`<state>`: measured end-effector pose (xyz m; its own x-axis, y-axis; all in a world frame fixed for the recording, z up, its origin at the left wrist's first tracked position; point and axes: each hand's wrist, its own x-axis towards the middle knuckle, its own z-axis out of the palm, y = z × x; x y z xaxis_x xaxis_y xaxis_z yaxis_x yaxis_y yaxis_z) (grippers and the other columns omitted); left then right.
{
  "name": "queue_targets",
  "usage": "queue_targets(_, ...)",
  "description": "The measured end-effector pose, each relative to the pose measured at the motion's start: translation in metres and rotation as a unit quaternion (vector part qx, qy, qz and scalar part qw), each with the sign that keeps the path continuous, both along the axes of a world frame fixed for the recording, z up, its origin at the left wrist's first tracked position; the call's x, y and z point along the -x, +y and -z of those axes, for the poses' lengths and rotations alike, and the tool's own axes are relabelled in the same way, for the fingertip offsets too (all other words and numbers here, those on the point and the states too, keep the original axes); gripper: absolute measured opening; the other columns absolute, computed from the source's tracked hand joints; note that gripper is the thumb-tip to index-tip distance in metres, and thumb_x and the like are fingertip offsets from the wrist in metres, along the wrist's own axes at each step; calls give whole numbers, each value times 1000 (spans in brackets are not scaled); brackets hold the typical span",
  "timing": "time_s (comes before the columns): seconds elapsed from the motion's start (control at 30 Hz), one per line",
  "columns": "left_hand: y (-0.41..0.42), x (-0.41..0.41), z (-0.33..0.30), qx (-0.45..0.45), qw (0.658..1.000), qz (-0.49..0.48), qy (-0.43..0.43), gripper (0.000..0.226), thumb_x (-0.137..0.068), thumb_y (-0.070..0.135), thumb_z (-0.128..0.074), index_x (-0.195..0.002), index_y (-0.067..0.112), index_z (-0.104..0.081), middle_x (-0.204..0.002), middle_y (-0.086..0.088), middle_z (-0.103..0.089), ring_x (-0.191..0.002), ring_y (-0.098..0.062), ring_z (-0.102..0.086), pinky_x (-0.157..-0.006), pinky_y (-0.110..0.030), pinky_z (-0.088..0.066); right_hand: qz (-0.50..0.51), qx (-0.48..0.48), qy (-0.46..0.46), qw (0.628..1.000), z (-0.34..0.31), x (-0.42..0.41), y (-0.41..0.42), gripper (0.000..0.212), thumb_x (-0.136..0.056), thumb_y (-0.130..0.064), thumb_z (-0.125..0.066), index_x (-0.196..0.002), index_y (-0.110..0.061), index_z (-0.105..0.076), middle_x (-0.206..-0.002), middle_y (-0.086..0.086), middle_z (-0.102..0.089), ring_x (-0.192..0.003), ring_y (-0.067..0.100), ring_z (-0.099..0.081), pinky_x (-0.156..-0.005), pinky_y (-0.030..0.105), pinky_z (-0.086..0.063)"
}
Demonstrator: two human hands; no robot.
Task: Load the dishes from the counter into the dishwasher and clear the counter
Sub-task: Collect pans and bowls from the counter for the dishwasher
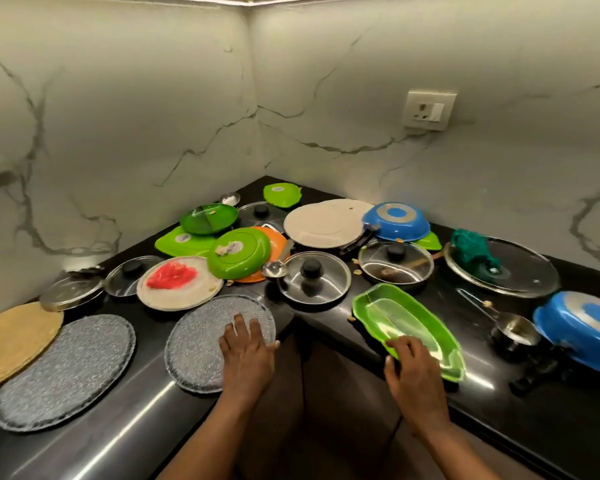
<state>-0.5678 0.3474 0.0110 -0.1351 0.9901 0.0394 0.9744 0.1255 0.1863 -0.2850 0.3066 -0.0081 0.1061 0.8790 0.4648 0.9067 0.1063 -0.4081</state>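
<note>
A person leans over a black corner bench (326, 320) crowded with plates, lids and pans, the left hand (246, 351) spread flat on a textured grey glass plate (201, 341) at the front edge, the right hand (413, 368) with fingers curled over the near rim of a green plastic tray (406, 323). The plate looks heavy, breakable and slick, best slid to the overhanging edge and gripped by its rim; the tray seems light and stiff, easily lifted from one end.
</note>
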Motion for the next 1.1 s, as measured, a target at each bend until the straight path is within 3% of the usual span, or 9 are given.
queue_targets(0.1,7,7,-2,40,997,-69,15,64,-98,51,-36,-147,12,-26,-155,-20,-17,-139,-39,-19,-112,-54,-20,-27,2,-9,1000,4,-11,32,37,-66,0,-80,-100,-11,-68,-98,10,-60,-82,32,-60,-68,44,-51)
queue_targets(0.2,10,9,2,42,995,-87,27,61,-96,58,-32,-142,17,-32,-154,-16,-21,-138,-36,-21,-109,-53,-24,-74,-7,-5,997,4,-6,64,31,-71,0,-75,-99,-11,-66,-99,8,-59,-83,32,-60,-66,42,-47)
queue_targets(0.47,25,13,-13,89,992,-86,29,63,-89,60,-41,-136,18,-34,-143,-12,-29,-125,-33,-30,-95,-50,-35,-180,-9,36,983,1,49,114,30,-81,-24,-44,-98,-13,-66,-99,7,-60,-88,30,-58,-72,42,-44)
queue_targets(0.7,63,25,-33,219,972,-88,5,87,-77,63,-66,-140,17,-27,-142,-11,-22,-129,-37,-25,-96,-56,-45,-219,-6,33,975,-10,85,144,31,-81,-25,-45,-102,-15,-66,-101,4,-61,-92,26,-60,-75,36,-42)
queue_targets(0.83,104,27,-36,347,933,-70,69,106,-67,69,-71,-143,9,-28,-141,-19,-25,-129,-43,-29,-102,-56,-41,-198,-7,18,980,-20,84,180,27,-81,-21,-50,-102,-13,-65,-100,7,-61,-88,31,-60,-73,40,-46)
queue_targets(0.9,128,25,-52,403,910,-65,79,91,-74,62,-70,-141,10,-39,-144,-16,-35,-131,-40,-39,-104,-53,-41,-171,-4,15,985,-23,78,205,23,-80,-14,-58,-102,-11,-65,-99,9,-61,-88,33,-60,-73,43,-48)
queue_targets(0.93,140,24,-60,402,911,-44,81,68,-85,52,-65,-137,11,-47,-142,-13,-45,-128,-36,-47,-104,-48,-43,-158,-5,14,987,-26,74,217,24,-79,-13,-59,-103,-10,-64,-99,10,-61,-88,33,-59,-74,44,-49)
queue_targets(1.0,167,23,-79,329,941,5,82,33,-97,24,-50,-126,12,-58,-131,-9,-59,-121,-29,-57,-99,-39,-45,-121,0,3,993,-30,65,247,26,-79,-9,-60,-105,-8,-64,-99,13,-61,-87,36,-58,-75,46,-49)
queue_targets(1.1,216,26,-89,169,981,18,97,30,-98,22,-45,-123,12,-58,-129,-10,-59,-120,-29,-56,-94,-36,-45,-55,26,-9,998,-35,48,287,33,-77,-1,-67,-109,-3,-64,-102,19,-61,-90,41,-58,-77,47,-48)
